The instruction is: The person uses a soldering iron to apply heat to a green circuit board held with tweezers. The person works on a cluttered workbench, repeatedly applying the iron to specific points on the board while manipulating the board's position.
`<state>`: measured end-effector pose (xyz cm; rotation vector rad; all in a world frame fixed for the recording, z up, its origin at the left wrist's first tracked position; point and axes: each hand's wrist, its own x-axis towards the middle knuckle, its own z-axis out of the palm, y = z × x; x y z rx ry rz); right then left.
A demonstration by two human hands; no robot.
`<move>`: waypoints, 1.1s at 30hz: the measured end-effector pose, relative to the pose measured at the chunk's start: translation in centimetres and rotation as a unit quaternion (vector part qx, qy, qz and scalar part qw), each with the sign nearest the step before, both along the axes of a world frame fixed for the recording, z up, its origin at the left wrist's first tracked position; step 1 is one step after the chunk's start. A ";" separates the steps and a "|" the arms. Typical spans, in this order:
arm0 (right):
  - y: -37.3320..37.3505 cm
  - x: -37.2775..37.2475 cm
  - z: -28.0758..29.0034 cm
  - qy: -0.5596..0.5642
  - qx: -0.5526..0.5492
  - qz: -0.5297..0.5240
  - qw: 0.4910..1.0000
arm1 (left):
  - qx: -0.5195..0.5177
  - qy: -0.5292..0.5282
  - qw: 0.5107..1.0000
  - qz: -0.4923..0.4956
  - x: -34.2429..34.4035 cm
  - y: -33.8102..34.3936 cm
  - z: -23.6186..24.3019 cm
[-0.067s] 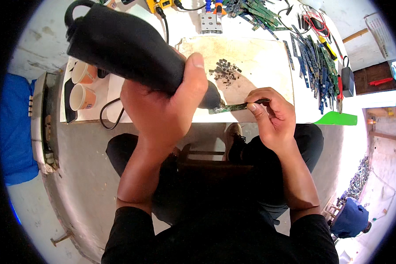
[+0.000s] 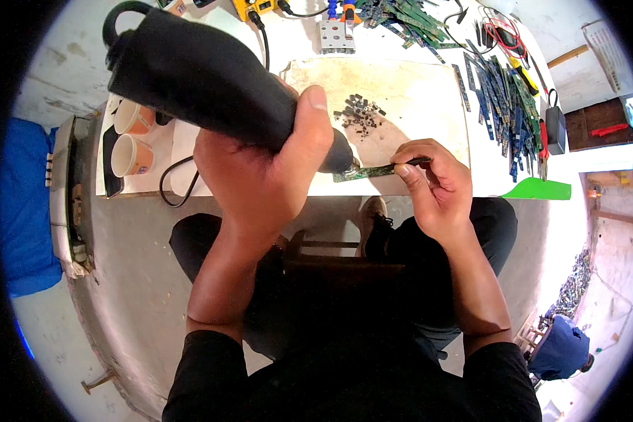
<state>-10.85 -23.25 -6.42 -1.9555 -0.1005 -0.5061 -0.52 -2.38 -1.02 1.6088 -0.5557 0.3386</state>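
My left hand (image 2: 267,169) is wrapped round a bulky black heat gun (image 2: 204,77). The gun slants down to the right, its nozzle end (image 2: 341,158) close over a short green circuit board strip (image 2: 366,173) at the table's front edge. Between thumb and fingers, my right hand (image 2: 439,183) pinches a slim black tool (image 2: 418,162) that reaches to the strip's right end. The fingers partly hide this tool, so its exact kind is unclear. Just beyond the strip, a pile of small black chips (image 2: 362,114) lies on a pale board (image 2: 429,91).
Circuit board strips (image 2: 510,112) lie heaped at the right, with more strips (image 2: 408,21) at the back. A metal block fixture (image 2: 337,36) stands behind the pale board. Two paper cups (image 2: 131,156) and a cable (image 2: 169,190) are at the left. A person in blue (image 2: 561,348) is at far right.
The heat gun's nozzle has shifted very slightly over the strip. Both hands otherwise keep their places and holds.
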 end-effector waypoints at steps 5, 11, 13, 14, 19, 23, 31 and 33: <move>-0.2 0.0 0.1 -0.001 -0.016 0.007 1.000 | -0.031 0.009 0.999 -0.012 0.0 -0.1 0.2; -0.1 0.0 0.2 0.006 -0.014 0.004 1.000 | -0.015 0.001 1.000 -0.011 -0.1 -0.1 0.1; -0.1 0.0 0.2 0.006 -0.010 0.005 1.000 | -0.020 0.005 1.000 -0.012 0.1 0.0 -0.2; -0.1 0.0 0.2 0.007 -0.007 0.004 1.000 | -0.021 0.002 1.000 -0.014 0.2 0.0 -0.3; -0.3 -0.3 0.3 0.024 -0.012 0.027 0.999 | -0.027 -0.013 0.999 -0.012 0.4 0.0 -0.5; -0.1 0.0 0.1 0.006 0.002 0.004 1.000 | -0.010 -0.018 1.000 -0.011 0.4 0.2 -0.3; -0.1 0.0 0.1 0.019 -0.004 0.002 1.000 | -0.034 0.002 0.999 -0.011 0.2 0.1 -0.2; 0.0 0.0 0.2 0.018 -0.015 -0.001 1.000 | -0.025 -0.009 1.000 -0.010 0.4 0.3 -0.2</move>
